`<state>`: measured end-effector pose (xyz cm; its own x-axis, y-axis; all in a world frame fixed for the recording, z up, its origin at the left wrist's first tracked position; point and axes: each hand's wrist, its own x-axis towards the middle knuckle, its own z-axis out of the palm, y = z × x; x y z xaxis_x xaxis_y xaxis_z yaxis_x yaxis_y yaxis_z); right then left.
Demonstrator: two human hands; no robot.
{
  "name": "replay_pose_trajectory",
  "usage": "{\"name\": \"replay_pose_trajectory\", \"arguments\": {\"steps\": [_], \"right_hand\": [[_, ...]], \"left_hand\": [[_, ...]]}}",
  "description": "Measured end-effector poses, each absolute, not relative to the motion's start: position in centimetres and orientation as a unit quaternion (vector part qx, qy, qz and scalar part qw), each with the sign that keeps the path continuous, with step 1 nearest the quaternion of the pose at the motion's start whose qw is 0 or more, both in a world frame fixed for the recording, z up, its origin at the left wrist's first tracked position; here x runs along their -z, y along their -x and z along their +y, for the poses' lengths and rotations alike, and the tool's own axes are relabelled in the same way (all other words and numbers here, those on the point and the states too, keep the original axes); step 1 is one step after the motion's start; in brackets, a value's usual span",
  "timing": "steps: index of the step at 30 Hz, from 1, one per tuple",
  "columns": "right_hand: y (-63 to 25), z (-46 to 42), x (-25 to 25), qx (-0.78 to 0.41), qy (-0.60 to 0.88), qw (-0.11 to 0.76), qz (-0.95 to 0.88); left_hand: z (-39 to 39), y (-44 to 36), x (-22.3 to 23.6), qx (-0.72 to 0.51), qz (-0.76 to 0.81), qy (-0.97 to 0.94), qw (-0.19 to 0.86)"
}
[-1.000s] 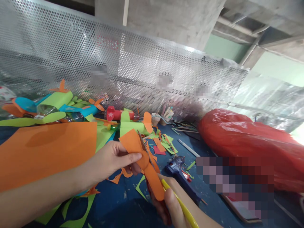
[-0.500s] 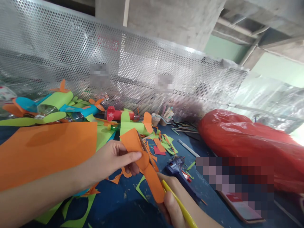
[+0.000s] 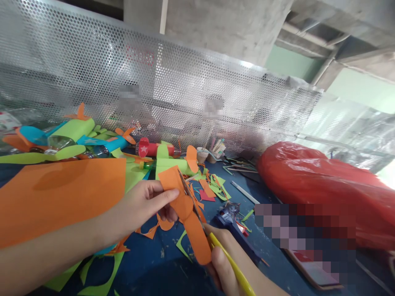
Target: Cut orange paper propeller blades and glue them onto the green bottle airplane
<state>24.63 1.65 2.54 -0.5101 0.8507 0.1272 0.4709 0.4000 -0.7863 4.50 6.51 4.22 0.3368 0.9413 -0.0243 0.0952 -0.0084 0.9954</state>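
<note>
Between thumb and fingers, my left hand [image 3: 157,201] pinches a piece of orange paper [image 3: 196,236] with a rounded lower end. My right hand [image 3: 226,255] is closed on yellow-handled scissors [image 3: 234,269]. The metal blades lie along the right edge of the paper, pointing up and away from me. Part of the handles is hidden by my thumb and fingers. Orange and green paper scraps [image 3: 206,189] are strewn on the table behind the blades.
A blue glue gun [image 3: 236,234] and a phone [image 3: 314,267] lie to the right, beside a big red plastic bag [image 3: 321,185]. Left is a large orange sheet [image 3: 61,197]. Paper-covered bottle planes [image 3: 114,144] line the back, before a perforated metal screen [image 3: 185,86].
The scissors have shifted slightly against the orange paper, and more of the blades shows. My left thumb has moved a little left on the paper.
</note>
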Motion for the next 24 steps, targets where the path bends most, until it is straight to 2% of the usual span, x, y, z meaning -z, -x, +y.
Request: {"name": "replay_pose_trajectory", "arguments": {"steps": [24], "right_hand": [[-24.12, 1.04, -3.24, -0.354, 0.444, 0.29, -0.77]], "left_hand": [[6.43, -4.42, -4.14, -0.396, 0.421, -0.575, 0.579]]}}
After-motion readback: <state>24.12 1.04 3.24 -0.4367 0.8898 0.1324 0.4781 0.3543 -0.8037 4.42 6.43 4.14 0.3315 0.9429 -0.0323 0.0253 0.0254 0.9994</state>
